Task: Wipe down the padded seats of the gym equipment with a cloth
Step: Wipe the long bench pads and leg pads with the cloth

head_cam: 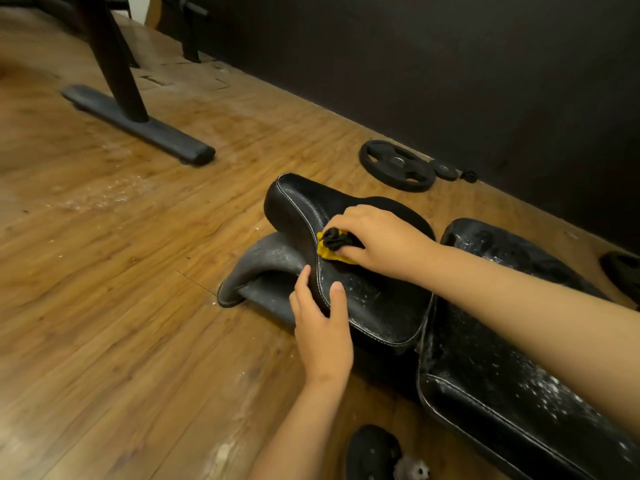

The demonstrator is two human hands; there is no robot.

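A black padded seat with white stitching lies low over the wooden floor, its near part speckled with white dust. My right hand presses a bunched yellow and black cloth onto the middle of the seat. My left hand grips the seat's near left edge, thumb on top and fingers around the side. To the right lies a longer black back pad, heavily dusted with white. Under the seat's far end sits a curved grey foot of the bench.
A black T-shaped equipment base stands on the floor at the upper left. A large weight plate and a small one lie by the dark wall. Another plate shows at the right edge. A dark dusty object sits near my left arm.
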